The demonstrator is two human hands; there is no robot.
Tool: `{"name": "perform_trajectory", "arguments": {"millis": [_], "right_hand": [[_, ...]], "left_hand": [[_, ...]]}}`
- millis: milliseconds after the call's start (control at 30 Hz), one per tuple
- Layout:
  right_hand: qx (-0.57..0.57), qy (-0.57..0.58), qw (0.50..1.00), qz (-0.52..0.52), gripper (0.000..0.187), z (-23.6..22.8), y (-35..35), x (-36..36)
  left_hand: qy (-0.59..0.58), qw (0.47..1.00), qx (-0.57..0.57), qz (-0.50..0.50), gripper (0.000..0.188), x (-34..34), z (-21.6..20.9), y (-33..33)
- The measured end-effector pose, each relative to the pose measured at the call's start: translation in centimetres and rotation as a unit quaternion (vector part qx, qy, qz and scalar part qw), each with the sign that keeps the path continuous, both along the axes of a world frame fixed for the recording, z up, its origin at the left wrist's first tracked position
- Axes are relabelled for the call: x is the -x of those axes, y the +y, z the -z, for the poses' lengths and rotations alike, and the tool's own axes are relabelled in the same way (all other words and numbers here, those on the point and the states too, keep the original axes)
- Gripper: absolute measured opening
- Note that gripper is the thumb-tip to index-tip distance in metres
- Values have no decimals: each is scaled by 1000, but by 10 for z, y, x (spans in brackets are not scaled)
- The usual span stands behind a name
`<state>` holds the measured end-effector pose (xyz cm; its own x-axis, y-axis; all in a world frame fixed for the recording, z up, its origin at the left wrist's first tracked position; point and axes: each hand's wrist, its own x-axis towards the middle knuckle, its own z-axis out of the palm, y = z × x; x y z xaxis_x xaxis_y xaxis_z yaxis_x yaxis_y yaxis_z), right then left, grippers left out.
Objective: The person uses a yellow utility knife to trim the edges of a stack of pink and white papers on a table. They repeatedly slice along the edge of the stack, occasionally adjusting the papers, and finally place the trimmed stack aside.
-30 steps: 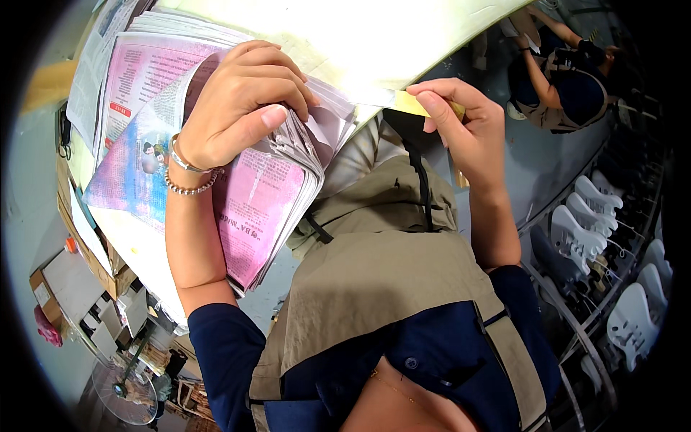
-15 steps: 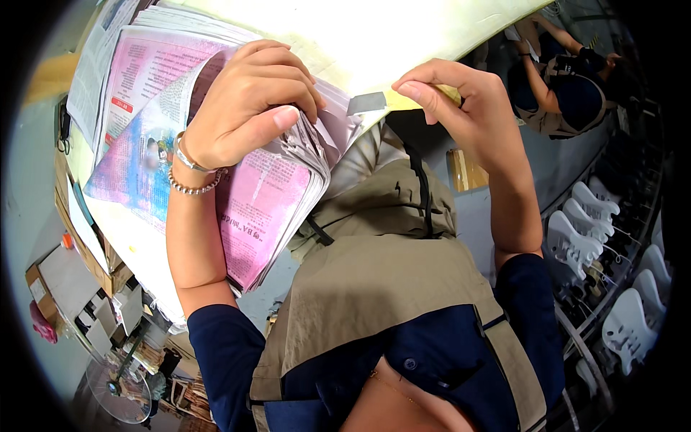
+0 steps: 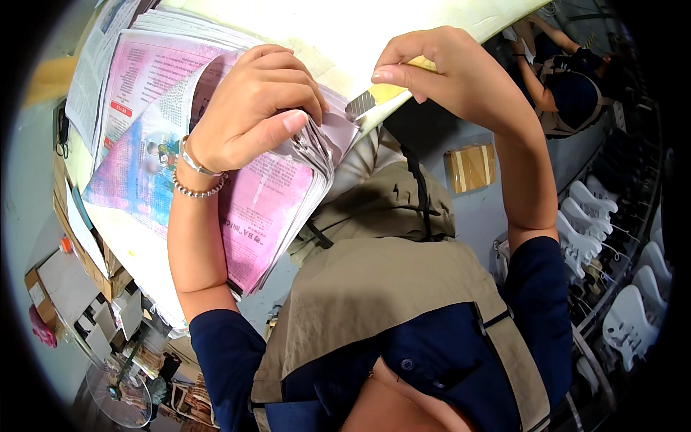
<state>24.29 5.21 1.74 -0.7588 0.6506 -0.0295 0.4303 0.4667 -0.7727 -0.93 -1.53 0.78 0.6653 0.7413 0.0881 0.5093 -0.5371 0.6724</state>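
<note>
My left hand (image 3: pixel 252 108) is closed over the folded edge of a thick stack of newspapers (image 3: pixel 263 230), with the thumb lying on top. The sheets are pink and white, and one blue-tinted corner (image 3: pixel 133 183) is folded back. Between the fingers and thumb of my right hand (image 3: pixel 439 75) is a snap-off utility knife (image 3: pixel 385 93) with a yellow handle. Its wide, scored grey blade points left, with the tip at the fold of the newspapers just beside my left fingers.
The stack lies on a pale yellow table (image 3: pixel 324 36), whose edge slants up to the right. More newspapers (image 3: pixel 180 23) are piled behind. A wooden block (image 3: pixel 470 168) is below the table. White guitar-shaped bodies (image 3: pixel 630 324) hang at right; another person (image 3: pixel 568 86) works at upper right. A fan (image 3: pixel 119 389) stands lower left.
My right hand has risen and shifted slightly left, tilting the knife so its blade slopes down to the newspaper fold. My left hand keeps nearly the same place on the stack.
</note>
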Motion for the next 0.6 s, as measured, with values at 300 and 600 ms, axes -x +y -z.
{"name": "perform_trajectory", "arguments": {"millis": [300, 600], "right_hand": [[61, -47, 994, -72, 24, 13, 8, 7], [165, -51, 982, -83, 20, 20, 12, 0]], "left_hand": [[-32, 999, -26, 21, 43, 1, 5, 2], [-53, 998, -34, 27, 43, -2, 10, 6]]}}
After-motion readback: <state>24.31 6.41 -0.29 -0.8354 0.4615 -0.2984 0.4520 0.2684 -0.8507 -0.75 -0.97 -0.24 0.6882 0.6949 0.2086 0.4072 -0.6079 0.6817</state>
